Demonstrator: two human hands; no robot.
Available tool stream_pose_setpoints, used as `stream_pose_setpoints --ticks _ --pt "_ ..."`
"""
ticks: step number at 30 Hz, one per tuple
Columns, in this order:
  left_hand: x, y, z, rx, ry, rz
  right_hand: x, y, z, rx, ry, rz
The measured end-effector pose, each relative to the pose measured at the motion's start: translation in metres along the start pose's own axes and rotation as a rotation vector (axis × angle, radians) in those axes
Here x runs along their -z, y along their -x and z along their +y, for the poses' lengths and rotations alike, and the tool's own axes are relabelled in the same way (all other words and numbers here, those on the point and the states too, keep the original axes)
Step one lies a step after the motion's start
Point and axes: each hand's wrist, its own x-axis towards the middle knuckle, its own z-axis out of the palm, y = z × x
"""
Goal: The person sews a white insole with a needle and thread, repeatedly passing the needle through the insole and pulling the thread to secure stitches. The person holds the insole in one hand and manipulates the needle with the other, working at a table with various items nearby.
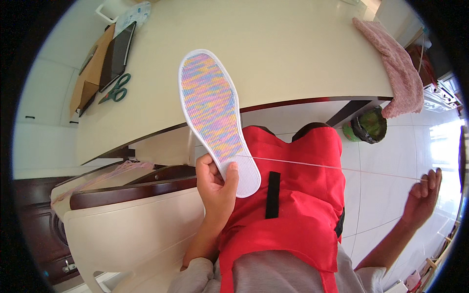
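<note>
My left hand [218, 186] grips a white-edged insole [210, 106] near its heel, with the thumb on the face. Multicoloured stitching in pink, blue, yellow and purple covers most of the insole; the heel end is plain white. From the edge of the stitched part a pale pink thread [311, 164] runs taut across my lap to my right hand [423, 190], held far out to the right with its fingers closed on the thread. A needle cannot be made out.
Green-handled scissors [116, 91] lie on the cream table [293, 47] at the left, beside a dark tablet-like object [118, 55] and cardboard [97, 69]. A pink towel [397, 62] hangs over the right edge. Below are a lined bin [366, 126] and, at left, a chair [139, 227] near pink threads [121, 170].
</note>
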Motion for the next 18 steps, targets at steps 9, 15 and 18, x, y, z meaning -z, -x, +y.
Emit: stream_pose_setpoints --ticks 9,15,18 --pt "0.016 -0.011 -0.005 -0.084 -0.138 0.213 0.174 -0.035 -0.048 0.044 -0.289 0.213" --pt "0.014 -0.012 0.000 -0.127 -0.221 0.183 0.214 -0.041 -0.041 0.293 0.058 0.695" --pt "0.016 -0.011 0.002 -0.128 -0.183 0.166 0.211 -0.041 -0.026 0.363 0.234 0.625"
